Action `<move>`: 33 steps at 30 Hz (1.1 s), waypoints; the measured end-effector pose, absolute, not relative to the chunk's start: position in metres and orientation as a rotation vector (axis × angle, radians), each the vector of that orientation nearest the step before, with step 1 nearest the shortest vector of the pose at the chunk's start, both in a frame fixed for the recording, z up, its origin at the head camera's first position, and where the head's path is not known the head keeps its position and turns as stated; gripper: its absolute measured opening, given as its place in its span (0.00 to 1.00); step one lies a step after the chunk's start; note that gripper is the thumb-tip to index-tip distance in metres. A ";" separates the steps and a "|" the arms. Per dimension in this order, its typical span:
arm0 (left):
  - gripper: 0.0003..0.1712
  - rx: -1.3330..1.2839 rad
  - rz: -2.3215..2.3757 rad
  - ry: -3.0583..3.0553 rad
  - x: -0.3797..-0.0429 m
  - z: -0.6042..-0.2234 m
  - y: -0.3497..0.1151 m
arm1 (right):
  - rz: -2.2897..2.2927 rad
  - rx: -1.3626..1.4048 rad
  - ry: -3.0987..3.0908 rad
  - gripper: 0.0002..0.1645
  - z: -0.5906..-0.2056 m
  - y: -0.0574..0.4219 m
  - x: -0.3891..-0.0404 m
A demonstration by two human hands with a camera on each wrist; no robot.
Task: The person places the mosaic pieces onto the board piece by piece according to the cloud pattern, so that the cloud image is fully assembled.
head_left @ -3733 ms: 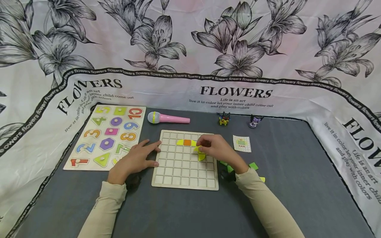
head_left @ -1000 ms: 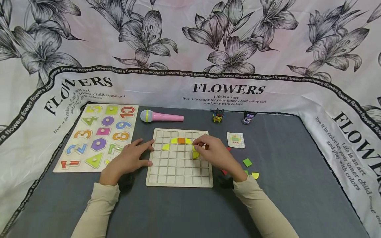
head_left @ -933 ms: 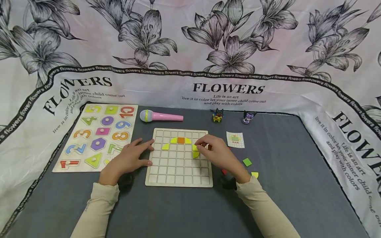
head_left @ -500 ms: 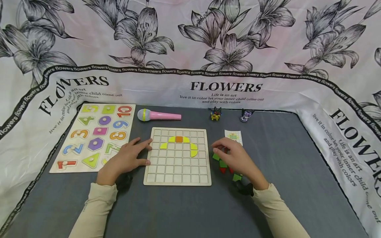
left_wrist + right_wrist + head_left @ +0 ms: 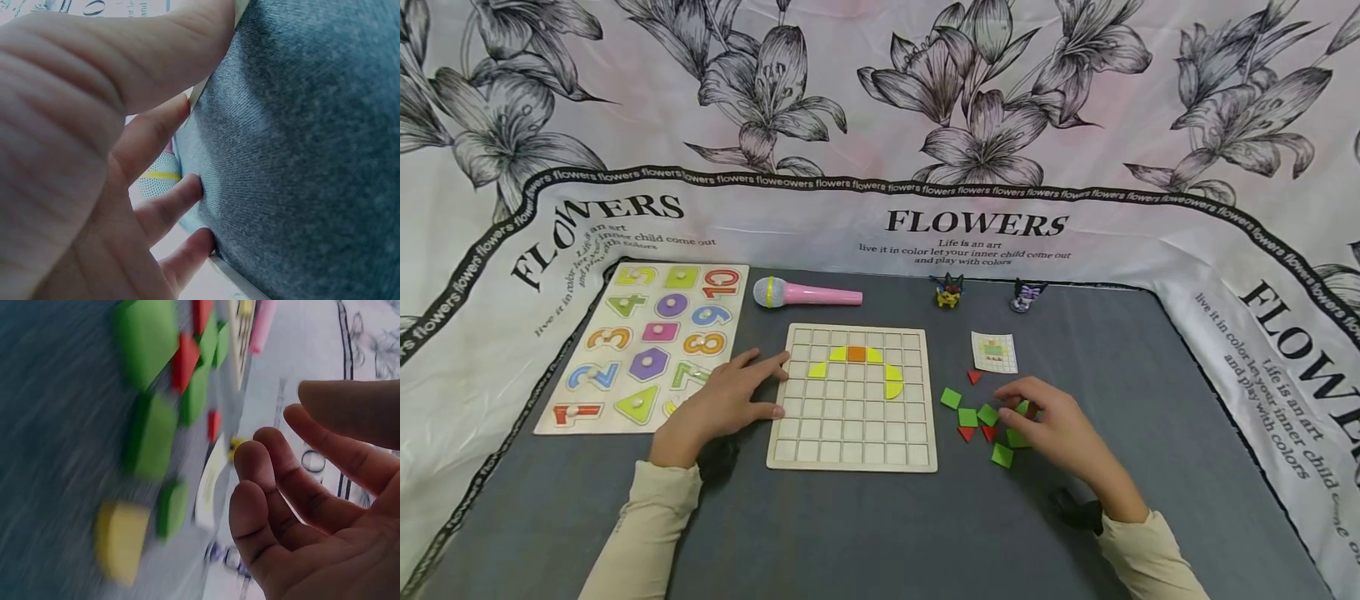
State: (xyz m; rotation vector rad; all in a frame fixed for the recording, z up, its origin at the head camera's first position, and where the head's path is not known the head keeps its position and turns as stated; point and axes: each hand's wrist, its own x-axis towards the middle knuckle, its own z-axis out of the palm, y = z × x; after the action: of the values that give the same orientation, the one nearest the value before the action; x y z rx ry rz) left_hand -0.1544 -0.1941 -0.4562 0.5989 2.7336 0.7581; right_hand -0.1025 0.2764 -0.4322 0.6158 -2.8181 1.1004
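A wooden grid board (image 5: pixel 853 432) lies before me with an orange square tile (image 5: pixel 856 355) flanked by yellow quarter-round tiles (image 5: pixel 838 355). Another yellow tile (image 5: pixel 817 371) sits lower left, and two yellow tiles (image 5: pixel 893 382) are stacked in cells at the right. My left hand (image 5: pixel 718 408) touches the board's left edge with thumb and fingertips spread. Over loose tiles hovers my right hand (image 5: pixel 1060 425); the right wrist view shows its fingers apart, holding nothing. Under and beside it are green square tiles (image 5: pixel 1002 455), red triangle tiles (image 5: pixel 966 433) and a yellow tile (image 5: pixel 122 540).
A small pattern card (image 5: pixel 995 353) lies beyond the loose tiles. At the back are a pink toy microphone (image 5: pixel 820 294) and two small figurines (image 5: pixel 948 292). The number-and-shape puzzle board (image 5: pixel 647 392) is at the left, partly under my left hand. Flower-printed cloth (image 5: pixel 977 225) borders the grey surface.
My right hand has left the board's right side and moved right over the loose tiles. A yellow tile now occupies a cell at the board's left. The left hand has stayed at the edge.
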 end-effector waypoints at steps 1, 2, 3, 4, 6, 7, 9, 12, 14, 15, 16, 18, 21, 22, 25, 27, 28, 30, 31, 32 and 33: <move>0.48 0.599 0.755 2.732 -0.154 -0.456 -0.194 | 1.087 0.599 -2.828 0.11 -0.433 0.282 -0.099; 0.48 0.600 0.754 2.731 -0.155 -0.456 -0.193 | 1.082 0.580 -2.843 0.11 -0.433 0.288 -0.097; 0.48 0.598 0.751 2.731 -0.155 -0.455 -0.193 | 1.076 0.554 -2.865 0.12 -0.434 0.293 -0.094; 0.48 0.601 0.751 2.731 -0.155 -0.455 -0.192 | 1.062 0.532 -2.885 0.12 -0.434 0.298 -0.091; 0.48 0.603 0.747 2.732 -0.155 -0.455 -0.192 | 1.027 0.507 -2.914 0.13 -0.436 0.307 -0.087; 0.48 0.602 0.746 2.733 -0.155 -0.455 -0.192 | 1.015 0.504 -2.926 0.13 -0.437 0.311 -0.086; 0.48 0.600 0.744 2.734 -0.155 -0.455 -0.192 | 0.982 0.514 -2.944 0.13 -0.439 0.317 -0.083; 0.48 0.594 0.743 2.732 -0.155 -0.455 -0.193 | 0.930 0.539 -2.975 0.14 -0.441 0.324 -0.082; 0.48 0.590 0.743 2.730 -0.154 -0.454 -0.193 | 0.900 0.539 -3.008 0.15 -0.443 0.326 -0.081; 0.48 0.590 0.745 2.729 -0.154 -0.454 -0.193 | 0.885 0.536 -3.022 0.15 -0.443 0.327 -0.081; 0.48 0.589 0.746 2.729 -0.154 -0.454 -0.193 | 0.874 0.529 -3.036 0.15 -0.444 0.327 -0.082; 0.48 0.596 0.746 2.733 -0.153 -0.454 -0.194 | 0.856 0.527 -3.046 0.13 -0.446 0.327 -0.082; 0.48 0.591 0.749 2.734 -0.153 -0.455 -0.194 | 0.861 0.522 -3.050 0.11 -0.448 0.326 -0.083; 0.48 0.587 0.746 2.735 -0.153 -0.455 -0.193 | 0.875 0.515 -3.052 0.11 -0.448 0.325 -0.083; 0.48 0.575 0.740 2.734 -0.152 -0.455 -0.193 | 0.931 0.488 -3.064 0.12 -0.448 0.325 -0.083; 0.48 0.574 0.740 2.734 -0.153 -0.454 -0.192 | 0.972 0.472 -3.067 0.11 -0.446 0.324 -0.084; 0.48 0.576 0.739 2.736 -0.153 -0.454 -0.192 | 0.986 0.466 -3.066 0.11 -0.446 0.323 -0.085; 0.48 0.577 0.741 2.736 -0.153 -0.454 -0.192 | 1.009 0.475 -3.060 0.09 -0.444 0.322 -0.087; 0.48 0.577 0.742 2.736 -0.153 -0.454 -0.192 | 1.023 0.481 -3.056 0.08 -0.443 0.320 -0.088; 0.48 0.576 0.743 2.735 -0.153 -0.455 -0.192 | 1.038 0.488 -3.053 0.07 -0.443 0.319 -0.089; 0.48 0.574 0.743 2.735 -0.153 -0.454 -0.192 | 1.054 0.494 -3.049 0.06 -0.442 0.317 -0.090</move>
State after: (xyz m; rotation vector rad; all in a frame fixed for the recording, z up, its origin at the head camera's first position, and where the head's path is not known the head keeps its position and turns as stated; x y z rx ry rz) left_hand -0.1527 -0.1919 -0.4544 0.5742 2.7355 0.7432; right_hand -0.0903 0.3166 -0.4416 0.4944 -3.0488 1.0543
